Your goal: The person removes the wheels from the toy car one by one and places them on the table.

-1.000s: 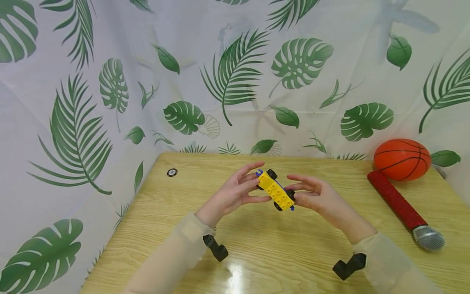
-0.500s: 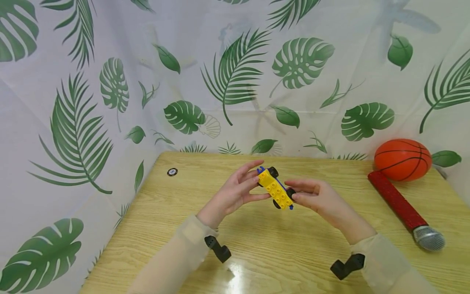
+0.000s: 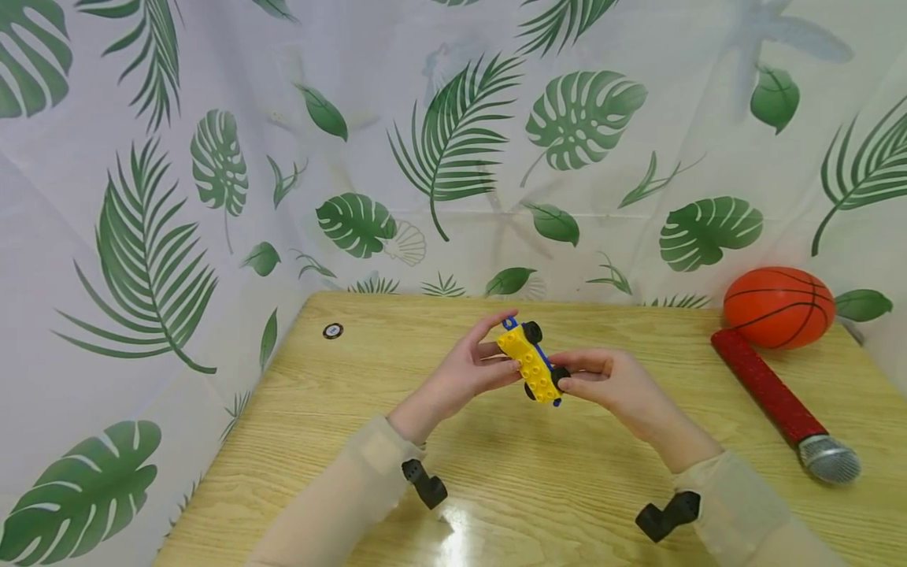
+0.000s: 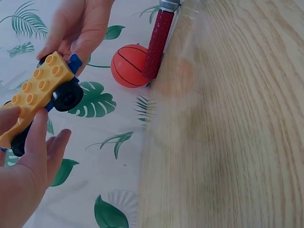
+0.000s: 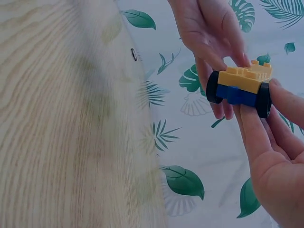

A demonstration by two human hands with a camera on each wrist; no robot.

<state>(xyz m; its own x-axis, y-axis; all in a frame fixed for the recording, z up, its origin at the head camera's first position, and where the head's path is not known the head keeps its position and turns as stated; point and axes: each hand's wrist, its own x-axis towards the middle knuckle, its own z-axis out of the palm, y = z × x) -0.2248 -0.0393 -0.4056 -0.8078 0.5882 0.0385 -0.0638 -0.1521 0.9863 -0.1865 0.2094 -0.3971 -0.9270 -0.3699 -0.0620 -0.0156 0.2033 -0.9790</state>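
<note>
A toy car (image 3: pixel 533 370) with a yellow studded top, blue base and black wheels is held above the table, tilted with its studs toward the head camera. My left hand (image 3: pixel 464 382) holds its left side, thumb against the yellow top. At the lower right end, my right hand (image 3: pixel 627 390) pinches a black wheel between thumb and fingers. From the left wrist, the studs of the toy car (image 4: pixel 40 85) and a blue hitch piece show clearly. The right wrist view shows the blue end of the car (image 5: pixel 240 96) between two wheels, fingers beneath it.
On the right of the wooden table (image 3: pixel 340 409) lies a red-handled microphone (image 3: pixel 772 390) with a silver head. An orange ball with basketball lines (image 3: pixel 778 307) sits behind it. A small round black-and-white disc (image 3: pixel 333 331) lies far left. Leaf-print cloth (image 3: pixel 453 157) hangs behind.
The car has turned to a steeper angle, its blue hook end shifting slightly right. My left thumb has slid lower along the yellow top. The right hand has moved slightly left.
</note>
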